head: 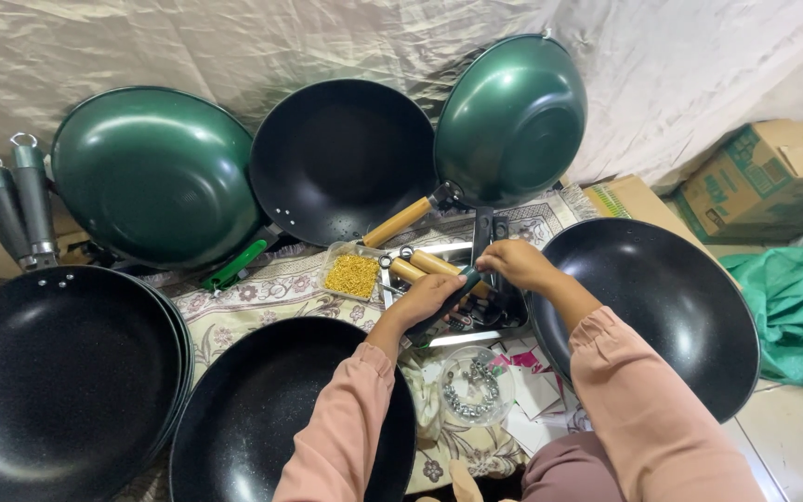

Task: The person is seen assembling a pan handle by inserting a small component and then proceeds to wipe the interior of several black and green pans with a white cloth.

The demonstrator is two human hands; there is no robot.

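We look down on our two hands, pink sleeves to the wrist. Our left hand wraps its grip around a dark-handled tool, fingers closed on it. Our right hand pinches the bracket at the base of a green wok, which stands tilted on edge with its wooden handle pointing lower left. Both hands meet over a metal tray; two more wooden handles lie in it, just beside the left hand.

A small clear box of yellow screws sits touching the tray's left side. A round clear tub of metal rings stands near the sleeves, below the tray. All rests on a patterned floral mat.

Black woks ring the spot: one at far right, one below the left arm, a stack at far left, one leaning behind. Another green wok leans left of it. Grey handles stand at the left edge.
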